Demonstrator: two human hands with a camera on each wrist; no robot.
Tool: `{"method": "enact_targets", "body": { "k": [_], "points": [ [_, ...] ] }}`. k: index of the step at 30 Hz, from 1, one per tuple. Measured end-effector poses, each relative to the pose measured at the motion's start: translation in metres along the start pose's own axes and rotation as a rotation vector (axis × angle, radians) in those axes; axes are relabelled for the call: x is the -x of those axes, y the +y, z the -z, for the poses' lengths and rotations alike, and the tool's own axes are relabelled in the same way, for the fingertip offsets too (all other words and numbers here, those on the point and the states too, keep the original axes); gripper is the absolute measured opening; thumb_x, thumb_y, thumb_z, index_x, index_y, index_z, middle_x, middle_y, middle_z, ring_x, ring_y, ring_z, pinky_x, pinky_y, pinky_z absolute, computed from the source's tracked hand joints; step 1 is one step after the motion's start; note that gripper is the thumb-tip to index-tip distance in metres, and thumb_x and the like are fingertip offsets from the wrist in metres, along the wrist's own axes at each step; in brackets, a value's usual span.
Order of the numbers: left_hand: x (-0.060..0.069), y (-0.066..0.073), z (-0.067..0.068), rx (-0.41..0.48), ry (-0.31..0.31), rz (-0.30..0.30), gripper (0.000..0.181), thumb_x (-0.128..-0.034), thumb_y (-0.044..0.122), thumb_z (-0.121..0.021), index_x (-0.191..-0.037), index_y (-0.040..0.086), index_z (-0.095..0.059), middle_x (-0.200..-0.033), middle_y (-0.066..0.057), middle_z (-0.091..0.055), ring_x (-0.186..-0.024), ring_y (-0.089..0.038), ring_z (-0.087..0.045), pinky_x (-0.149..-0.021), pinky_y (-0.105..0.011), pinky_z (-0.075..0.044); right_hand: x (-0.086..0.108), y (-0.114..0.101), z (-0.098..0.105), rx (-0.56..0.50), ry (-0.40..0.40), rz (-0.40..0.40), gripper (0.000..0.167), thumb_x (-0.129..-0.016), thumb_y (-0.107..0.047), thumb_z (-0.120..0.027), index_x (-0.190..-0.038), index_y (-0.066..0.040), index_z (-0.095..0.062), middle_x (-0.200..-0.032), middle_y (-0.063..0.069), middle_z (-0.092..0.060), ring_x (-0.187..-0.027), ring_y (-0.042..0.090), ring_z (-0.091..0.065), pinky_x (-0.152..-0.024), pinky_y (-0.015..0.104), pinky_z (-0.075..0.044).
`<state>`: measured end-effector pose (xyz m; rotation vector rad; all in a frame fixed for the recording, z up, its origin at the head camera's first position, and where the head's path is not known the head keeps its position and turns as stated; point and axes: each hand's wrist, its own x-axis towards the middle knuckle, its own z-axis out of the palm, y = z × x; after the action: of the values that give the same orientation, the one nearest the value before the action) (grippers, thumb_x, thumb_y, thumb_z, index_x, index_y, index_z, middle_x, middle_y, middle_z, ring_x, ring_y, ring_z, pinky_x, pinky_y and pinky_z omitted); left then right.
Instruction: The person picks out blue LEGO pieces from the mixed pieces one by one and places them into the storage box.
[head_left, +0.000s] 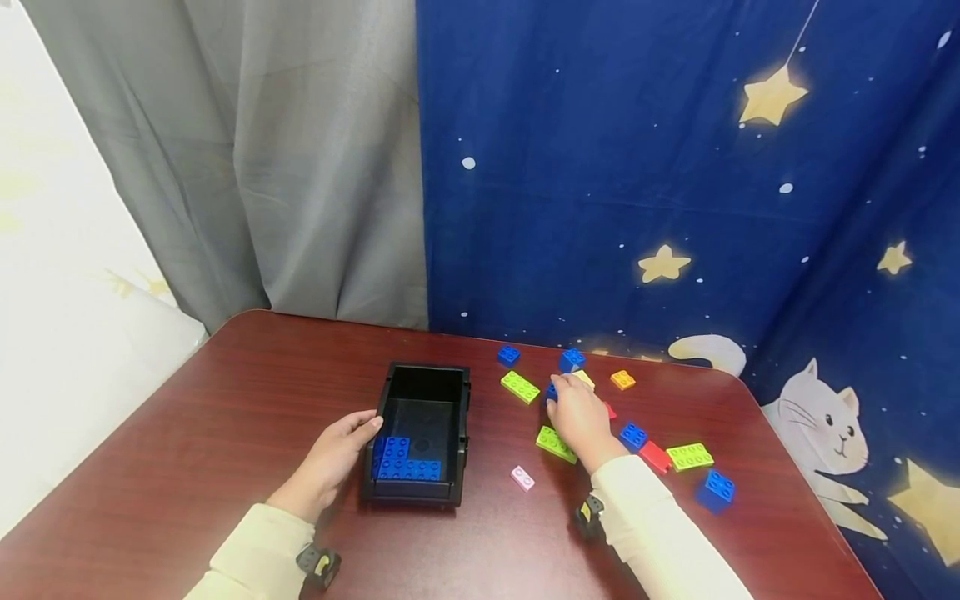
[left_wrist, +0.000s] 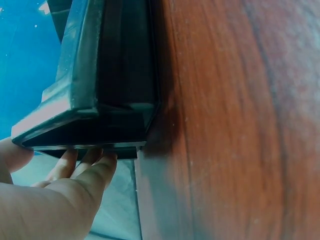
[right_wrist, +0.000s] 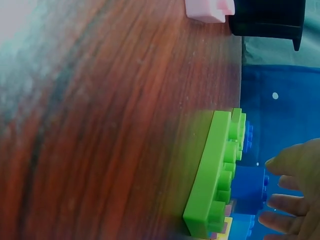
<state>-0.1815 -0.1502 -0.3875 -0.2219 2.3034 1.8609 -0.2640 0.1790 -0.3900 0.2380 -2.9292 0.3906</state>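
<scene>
My left hand grips the left wall of a black plastic bin, thumb at the rim and fingers against the outside. Blue building bricks lie studs-up at the bin's near end. Over the scattered bricks reaches my right hand, close to a blue brick. In the right wrist view, its fingers are loosely extended beside the studs of that blue brick, with a small gap. A lime green brick lies just nearer than it. The hand partly hides pale yellow and red bricks.
Two blue bricks, a lime brick and an orange brick lie farther back. To the right are more blue, red and lime bricks. A pink brick sits nearer. Curtains hang behind the wooden table.
</scene>
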Motion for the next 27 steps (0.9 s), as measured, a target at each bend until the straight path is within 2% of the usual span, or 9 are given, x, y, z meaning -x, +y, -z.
{"method": "enact_targets", "body": {
  "k": [14, 21, 27],
  "points": [
    [0.0, 0.001, -0.001, 0.007, -0.004, 0.005, 0.051, -0.1023, 0.023, -0.047, -0.143, -0.007, -0.036, -0.148, -0.03, -0.032, -0.139, -0.044, -0.026, -0.114, -0.054, -0.023, -0.005, 0.005, -0.001, 0.006, -0.01, -0.003, 0.044, -0.088, -0.012, -0.067, -0.129, 0.003, -0.058, -0.13, 0.02, -0.057, -0.121, 0.038, -0.053, -0.095, 0.054, -0.048],
    [0.0, 0.0, 0.0, 0.018, -0.008, 0.005, 0.051, -0.1024, 0.022, -0.046, -0.143, -0.007, -0.035, -0.148, -0.03, -0.032, -0.139, -0.044, -0.027, -0.114, -0.053, -0.023, -0.009, 0.008, -0.002, 0.036, -0.003, 0.011, 0.038, -0.087, -0.011, -0.069, -0.122, 0.004, -0.063, -0.123, 0.019, -0.061, -0.116, 0.038, -0.056, -0.091, 0.053, -0.051],
    [0.0, 0.001, 0.0, 0.008, -0.004, 0.007, 0.051, -0.1024, 0.022, -0.046, -0.143, -0.007, -0.035, -0.148, -0.031, -0.031, -0.139, -0.044, -0.027, -0.114, -0.054, -0.023, -0.014, 0.008, -0.001, 0.031, -0.019, 0.011, 0.035, -0.088, -0.012, -0.069, -0.119, 0.004, -0.064, -0.118, 0.019, -0.063, -0.113, 0.036, -0.057, -0.093, 0.052, -0.05]
  ]
}}
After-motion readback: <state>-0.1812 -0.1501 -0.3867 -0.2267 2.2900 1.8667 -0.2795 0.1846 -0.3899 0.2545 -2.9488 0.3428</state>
